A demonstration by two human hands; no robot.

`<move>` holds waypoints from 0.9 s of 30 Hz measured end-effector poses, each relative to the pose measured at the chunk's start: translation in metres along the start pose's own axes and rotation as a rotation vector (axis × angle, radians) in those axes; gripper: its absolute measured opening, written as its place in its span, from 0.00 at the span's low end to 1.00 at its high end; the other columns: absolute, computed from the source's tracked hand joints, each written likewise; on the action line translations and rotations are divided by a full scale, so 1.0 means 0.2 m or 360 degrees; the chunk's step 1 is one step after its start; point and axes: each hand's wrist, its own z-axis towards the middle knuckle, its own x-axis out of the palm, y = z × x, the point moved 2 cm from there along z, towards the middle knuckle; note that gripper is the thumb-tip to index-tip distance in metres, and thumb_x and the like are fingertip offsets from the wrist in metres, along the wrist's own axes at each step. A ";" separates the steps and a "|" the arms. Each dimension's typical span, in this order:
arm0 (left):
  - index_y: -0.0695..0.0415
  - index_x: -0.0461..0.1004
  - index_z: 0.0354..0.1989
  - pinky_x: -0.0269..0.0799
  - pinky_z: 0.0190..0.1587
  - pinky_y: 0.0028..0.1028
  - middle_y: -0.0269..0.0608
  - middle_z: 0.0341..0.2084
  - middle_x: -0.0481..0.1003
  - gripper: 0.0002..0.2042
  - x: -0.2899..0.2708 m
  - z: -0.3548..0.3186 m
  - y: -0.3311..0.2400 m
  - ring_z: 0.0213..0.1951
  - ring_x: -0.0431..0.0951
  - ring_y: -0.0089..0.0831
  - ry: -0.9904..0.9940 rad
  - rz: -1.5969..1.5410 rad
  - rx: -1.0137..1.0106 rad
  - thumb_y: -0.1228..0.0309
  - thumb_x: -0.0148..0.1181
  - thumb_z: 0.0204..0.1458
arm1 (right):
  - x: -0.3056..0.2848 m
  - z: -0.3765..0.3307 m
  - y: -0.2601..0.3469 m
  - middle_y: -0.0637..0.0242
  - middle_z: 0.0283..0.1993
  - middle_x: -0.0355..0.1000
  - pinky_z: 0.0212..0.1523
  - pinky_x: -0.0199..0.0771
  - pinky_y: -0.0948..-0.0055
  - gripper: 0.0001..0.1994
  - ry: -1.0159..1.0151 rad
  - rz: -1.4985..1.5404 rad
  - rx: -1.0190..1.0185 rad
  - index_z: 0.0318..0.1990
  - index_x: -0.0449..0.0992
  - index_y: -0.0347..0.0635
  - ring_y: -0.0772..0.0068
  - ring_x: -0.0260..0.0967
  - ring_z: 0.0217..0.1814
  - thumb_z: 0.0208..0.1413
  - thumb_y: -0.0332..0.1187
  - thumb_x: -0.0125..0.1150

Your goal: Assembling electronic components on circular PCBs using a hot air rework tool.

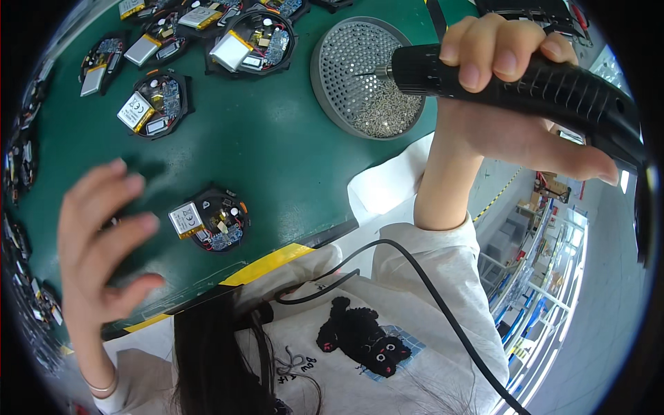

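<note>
My right hand (512,104) is wrapped around a black corded electric screwdriver (553,86), held out to the right. Its metal bit reaches over a round grey dish (330,104) of perforated metal, where many small screws (387,111) lie heaped on the near right side. I cannot tell whether the bit touches a screw. My left hand (104,242) hovers with spread fingers over the left of the green mat, holding nothing. Just right of it lies a round black device housing (225,221) with an exposed circuit board and a silver battery pouch (186,220) sticking out.
Another open housing (155,104) lies farther back, and several more (252,43) crowd the far and left edges of the green table mat (277,152). White paper (391,183) sits at the near edge, by yellow tape (270,264). A black cable (429,283) crosses my front.
</note>
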 end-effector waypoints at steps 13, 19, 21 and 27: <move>0.59 0.73 0.50 0.67 0.48 0.41 0.42 0.50 0.69 0.28 0.36 0.41 -0.25 0.52 0.69 0.41 -0.0131 0.0413 0.0060 0.73 0.66 0.34 | 0.17 0.03 -0.03 0.54 0.35 0.69 0.36 0.73 0.55 0.28 -0.0310 0.0110 0.0065 0.51 0.60 0.43 0.56 0.70 0.27 0.60 0.60 0.42; 0.68 0.72 0.47 0.72 0.49 0.37 0.46 0.49 0.70 0.28 0.26 0.55 -0.21 0.49 0.72 0.44 -0.0187 0.0130 0.0057 0.77 0.67 0.30 | 0.05 0.10 0.01 0.65 0.40 0.69 0.35 0.69 0.64 0.53 -0.0021 -0.0073 0.0005 0.54 0.70 0.42 0.69 0.68 0.32 0.35 0.83 0.47; 0.69 0.73 0.46 0.73 0.48 0.35 0.47 0.49 0.71 0.27 0.19 0.58 -0.19 0.48 0.73 0.44 -0.0164 0.0199 0.0077 0.77 0.67 0.29 | -0.01 0.14 0.09 0.68 0.38 0.69 0.34 0.69 0.68 0.50 -0.0221 0.0044 0.0012 0.51 0.71 0.42 0.72 0.69 0.31 0.35 0.80 0.53; 0.71 0.74 0.44 0.75 0.44 0.34 0.47 0.47 0.72 0.26 0.19 0.56 -0.17 0.45 0.74 0.44 -0.0287 0.0139 0.0111 0.78 0.66 0.29 | 0.08 0.21 0.11 0.69 0.34 0.69 0.31 0.71 0.72 0.41 -0.0065 0.0220 0.0196 0.48 0.69 0.41 0.75 0.71 0.28 0.42 0.71 0.61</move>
